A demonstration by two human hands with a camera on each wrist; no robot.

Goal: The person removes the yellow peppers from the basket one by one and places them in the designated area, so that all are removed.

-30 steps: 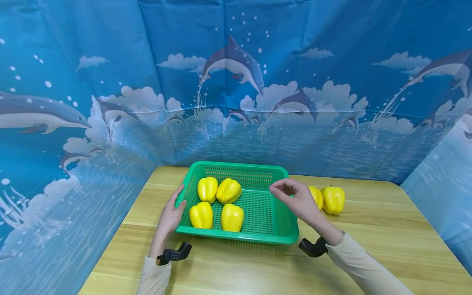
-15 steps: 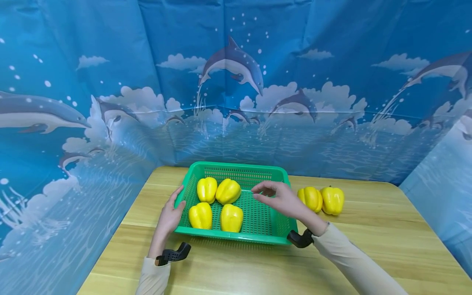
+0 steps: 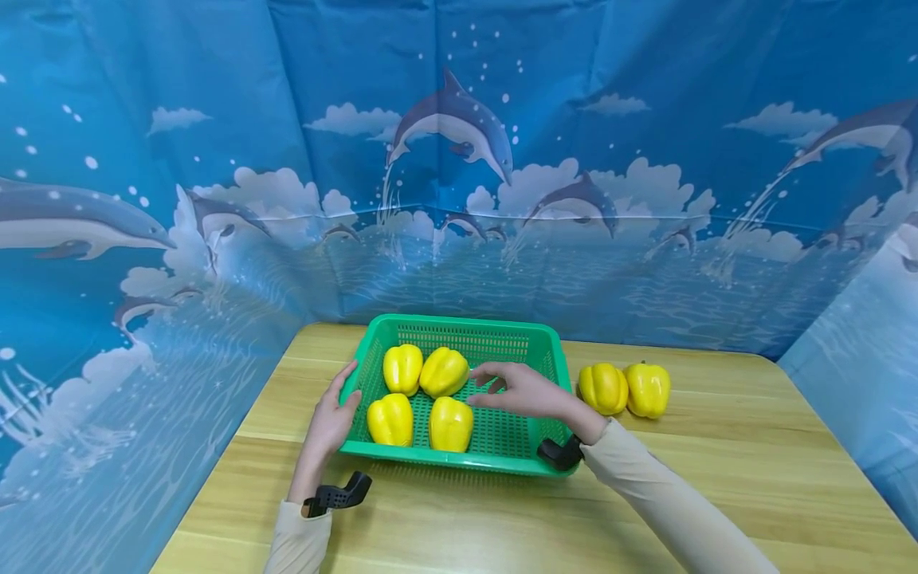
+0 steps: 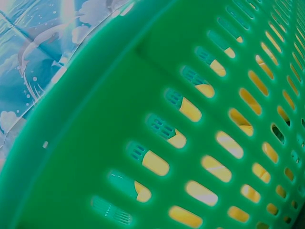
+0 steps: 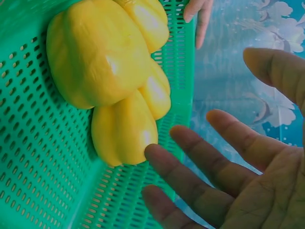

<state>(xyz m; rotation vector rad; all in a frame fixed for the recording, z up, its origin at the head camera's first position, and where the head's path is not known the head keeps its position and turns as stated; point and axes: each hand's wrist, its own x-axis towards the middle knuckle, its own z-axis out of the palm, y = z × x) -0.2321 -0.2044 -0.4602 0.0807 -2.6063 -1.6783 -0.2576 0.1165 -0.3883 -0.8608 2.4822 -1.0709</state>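
Note:
Inside the green plastic basket (image 3: 330,448) lie several yellow bell peppers, among them a front-right pepper (image 3: 451,425), a back-right pepper (image 3: 444,372), a back-left pepper (image 3: 403,370) and a front-left pepper (image 3: 390,419). My left hand (image 3: 333,418) holds the basket's left rim, thumb over the edge and fingers along the outside. Over the basket's right half hovers my right hand (image 3: 519,389), fingers spread and holding nothing; its fingertips are near the two right-hand peppers. In the right wrist view those fingers (image 5: 188,174) look loosely extended, one overlapping a pepper (image 5: 125,129); contact is unclear.
Two more yellow bell peppers, a left one (image 3: 603,388) and a right one (image 3: 649,390), sit side by side on the wooden table (image 3: 731,446) right of the basket. A blue dolphin-print curtain (image 3: 459,263) hangs behind the table and along both sides.
My right hand has moved left over the basket, towards the peppers inside, and its fingers have spread apart. The left table pepper is now fully uncovered. My left hand has stayed put.

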